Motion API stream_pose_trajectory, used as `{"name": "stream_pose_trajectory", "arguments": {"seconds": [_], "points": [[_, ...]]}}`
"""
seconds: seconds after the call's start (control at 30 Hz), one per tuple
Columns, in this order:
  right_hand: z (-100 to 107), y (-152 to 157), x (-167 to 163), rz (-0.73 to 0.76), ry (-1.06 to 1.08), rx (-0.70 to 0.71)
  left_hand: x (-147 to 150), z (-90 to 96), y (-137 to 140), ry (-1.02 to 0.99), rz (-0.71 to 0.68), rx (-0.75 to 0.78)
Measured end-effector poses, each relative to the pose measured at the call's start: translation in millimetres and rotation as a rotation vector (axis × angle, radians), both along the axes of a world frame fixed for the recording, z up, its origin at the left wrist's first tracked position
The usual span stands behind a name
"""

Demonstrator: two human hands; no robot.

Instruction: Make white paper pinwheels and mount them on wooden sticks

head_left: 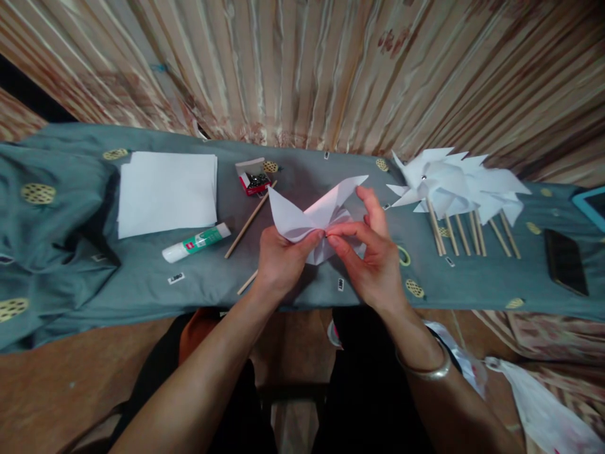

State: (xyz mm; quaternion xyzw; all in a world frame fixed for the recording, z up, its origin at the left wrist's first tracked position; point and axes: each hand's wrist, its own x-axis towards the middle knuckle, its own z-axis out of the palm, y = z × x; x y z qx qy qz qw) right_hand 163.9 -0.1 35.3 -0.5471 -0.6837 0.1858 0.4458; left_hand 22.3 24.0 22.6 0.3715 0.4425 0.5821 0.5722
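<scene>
A white paper pinwheel with folded blades is held up between both hands over the cloth-covered table. My left hand grips it from the left, thumb pressed near its centre. At that same centre my right hand pinches with thumb and index finger; whether a small pin sits between them is too small to tell. The other right fingers are raised by the upper right blade. Left of the hands lie a wooden stick and the end of another stick, partly hidden by my left hand.
A small red-and-white box of dark pins stands open behind the stick. White paper sheets and a glue stick lie at left. Several finished pinwheels on sticks, a phone and a blue-edged object are at right.
</scene>
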Motion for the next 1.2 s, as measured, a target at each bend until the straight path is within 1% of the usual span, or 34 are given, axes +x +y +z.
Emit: {"name": "stream_pose_trajectory", "arguments": {"seconds": [0.2,0.47,0.67,0.97,1.07,1.2], "points": [[-0.7,-0.5,-2.2,-0.024,0.025,0.006,-0.2,-1.4,-0.7,-0.002,-0.011,0.006],[-2.5,-0.6,-0.6,-0.022,0.002,0.023,-0.1,1.2,-1.2,0.029,0.022,0.002],[-1.0,-1.4,0.1,-0.028,-0.009,0.000,1.2,0.1,-1.4,0.012,0.024,0.009],[-2.5,-1.6,-1.1,-0.052,0.009,-0.046,1.0,-3.7,-1.1,0.092,0.062,0.063],[-3.5,-1.7,-1.7,-0.050,0.026,-0.052,1.4,-3.4,-0.7,0.086,0.043,0.052],[-3.4,-2.2,-2.7,-0.053,0.028,-0.068,1.7,-0.5,-1.3,0.071,0.020,-0.011]]}}
